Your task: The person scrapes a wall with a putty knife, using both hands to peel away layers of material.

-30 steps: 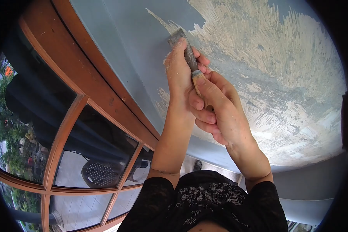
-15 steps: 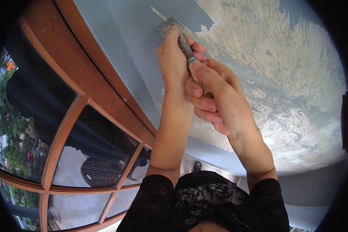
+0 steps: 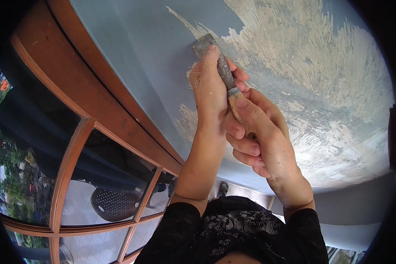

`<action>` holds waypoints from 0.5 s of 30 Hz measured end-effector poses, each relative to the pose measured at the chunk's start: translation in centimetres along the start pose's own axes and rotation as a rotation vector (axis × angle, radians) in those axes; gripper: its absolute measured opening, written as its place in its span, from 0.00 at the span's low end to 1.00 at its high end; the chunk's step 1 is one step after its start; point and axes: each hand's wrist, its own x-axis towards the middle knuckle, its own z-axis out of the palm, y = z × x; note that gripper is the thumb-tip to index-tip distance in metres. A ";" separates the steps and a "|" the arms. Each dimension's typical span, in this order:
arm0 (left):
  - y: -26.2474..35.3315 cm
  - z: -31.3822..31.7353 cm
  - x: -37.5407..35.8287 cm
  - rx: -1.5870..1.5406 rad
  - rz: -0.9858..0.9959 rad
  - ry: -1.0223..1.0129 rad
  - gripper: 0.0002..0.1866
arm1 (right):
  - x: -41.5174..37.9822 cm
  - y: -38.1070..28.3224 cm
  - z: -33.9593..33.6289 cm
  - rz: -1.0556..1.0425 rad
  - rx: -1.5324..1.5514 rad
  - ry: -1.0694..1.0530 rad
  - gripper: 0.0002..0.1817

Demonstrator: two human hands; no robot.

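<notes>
Both of my hands grip one paint scraper (image 3: 225, 72), which has a worn metal blade and shank and a wooden handle. My left hand (image 3: 209, 86) is closed around the shank near the blade, its thumb pressed on the metal and dusted with pale flakes. Lower down, my right hand (image 3: 264, 127) wraps the wooden handle. The blade lies against the blue-grey painted wall (image 3: 163, 53), just below a narrow scraped streak. To the right, a wide bare patch (image 3: 303, 61) shows rough cream and grey under the paint.
On the left is a brown wooden window frame (image 3: 70, 167) with glass panes, close to my left arm. A dark perforated chair back (image 3: 112, 204) shows through or in the glass. A shoe (image 3: 223, 189) stands on the floor below.
Both hands and the scraper have moved down and slightly right along the wall. The pale streak above the blade is longer and wider. My grip stays the same.
</notes>
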 end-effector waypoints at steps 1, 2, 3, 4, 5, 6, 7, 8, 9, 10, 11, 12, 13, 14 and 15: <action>0.2 0.0 0.0 0.001 -0.002 -0.002 0.19 | 0.0 -0.1 0.2 0.007 0.015 -0.006 0.09; 0.4 0.1 -0.1 0.002 -0.004 -0.006 0.20 | 0.0 -0.2 0.5 0.008 0.005 0.003 0.09; 0.6 0.1 -0.1 0.009 0.001 -0.001 0.20 | -0.1 -0.3 0.9 0.009 -0.006 0.013 0.09; 0.8 0.1 -0.2 0.016 0.005 0.004 0.20 | -0.1 -0.3 1.2 0.010 -0.018 0.024 0.09; 0.8 0.1 -0.2 0.021 0.009 0.009 0.20 | -0.1 -0.2 1.3 0.007 -0.028 0.035 0.09; 0.8 0.1 -0.2 0.012 0.005 0.004 0.20 | 0.0 -0.2 1.4 0.004 -0.038 0.045 0.09; 0.8 0.0 -0.1 0.005 0.003 -0.004 0.20 | 0.0 -0.1 1.5 -0.002 -0.046 0.054 0.09; 0.8 0.0 0.0 -0.001 0.001 -0.012 0.20 | 0.0 -0.1 1.5 -0.004 -0.045 0.052 0.09; 0.8 -0.1 0.1 0.007 0.002 -0.016 0.20 | 0.0 0.0 1.4 -0.006 -0.042 0.051 0.09; 0.7 -0.2 0.2 0.016 0.002 -0.021 0.20 | 0.0 0.0 1.4 -0.008 -0.040 0.050 0.09; 0.7 -0.2 0.3 0.025 0.001 -0.025 0.20 | 0.1 0.1 1.3 -0.016 -0.047 0.043 0.09; 0.6 -0.3 0.4 0.024 0.000 -0.031 0.20 | 0.1 0.2 1.2 -0.025 -0.054 0.037 0.09; 0.5 -0.4 0.4 0.021 0.001 -0.036 0.20 | 0.2 0.3 1.2 -0.034 -0.062 0.029 0.10; 0.5 -0.4 0.5 0.018 0.001 -0.041 0.20 | 0.2 0.4 1.1 -0.035 -0.070 0.033 0.10; 0.5 -0.4 0.4 0.012 0.001 -0.040 0.20 | 0.3 0.4 1.1 -0.036 -0.078 0.036 0.10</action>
